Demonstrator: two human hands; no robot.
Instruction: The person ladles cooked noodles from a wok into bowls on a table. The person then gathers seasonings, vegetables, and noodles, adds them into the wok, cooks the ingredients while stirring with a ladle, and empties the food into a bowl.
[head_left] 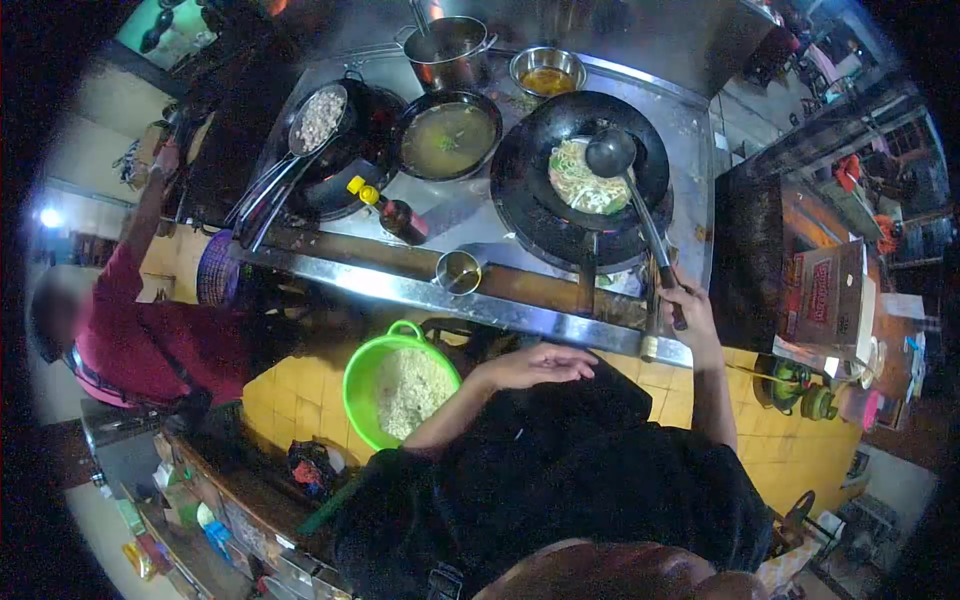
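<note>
A long-handled ladle [612,153] is gripped near the end of its handle by my right hand [688,308]. Its dark bowl rests over the right side of a black wok [630,118]. Noodles with greens in pale broth [588,183] lie in the wok, partly hidden by the ladle. The wok's handle [588,270] points toward me, with neither hand on it. My left hand [545,366] hovers in front of the stove edge, fingers stretched out and holding nothing. Left of it, a lime-green basket [356,385] holds a pale, grain-like food, perhaps rice.
On the stove stand a pan of broth [447,137], a tall pot [445,60], a steel bowl [547,72] and a strainer of pale pieces [320,120]. A yellow-capped bottle [398,217] and a metal cup [459,273] sit nearer. Another person [150,340] works at left.
</note>
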